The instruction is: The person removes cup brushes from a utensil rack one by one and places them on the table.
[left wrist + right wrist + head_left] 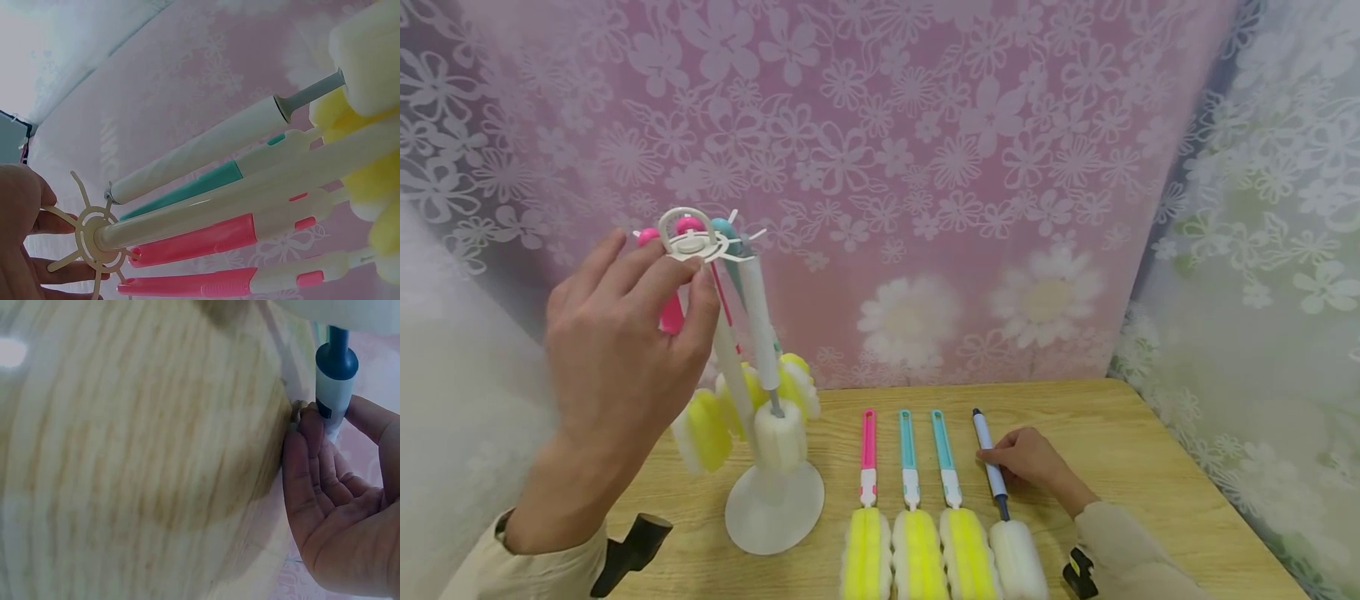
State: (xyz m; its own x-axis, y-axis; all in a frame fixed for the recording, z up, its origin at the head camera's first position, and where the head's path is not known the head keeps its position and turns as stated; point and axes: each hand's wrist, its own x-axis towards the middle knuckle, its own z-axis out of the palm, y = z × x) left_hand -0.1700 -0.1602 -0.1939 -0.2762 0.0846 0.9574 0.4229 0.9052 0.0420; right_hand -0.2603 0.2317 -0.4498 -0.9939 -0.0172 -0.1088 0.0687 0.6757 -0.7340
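My left hand (pixel 625 333) grips the hooked top ring (pixel 94 240) of a white stand (pixel 775 521), fingers behind the spokes. From its hooks hang several sponge brushes, among them a white-handled one (pixel 760 321), pink-handled ones (pixel 206 240) and a teal-handled one (pixel 200 184). My right hand (pixel 1037 458) pinches the light blue handle of a white sponge brush (pixel 1018 560) between thumb and fingers, at the right end of a row. In the right wrist view this handle (pixel 334 390) stands between thumb and fingertips, and the sponge fills the top edge.
Left of my right hand, a pink-handled brush (pixel 868 450) and two blue-handled brushes with yellow-and-white sponges, one of them the near blue one (pixel 946 454), lie side by side on the wooden table (pixel 1120 450). A flowered curtain (pixel 880 167) hangs behind the table's far edge.
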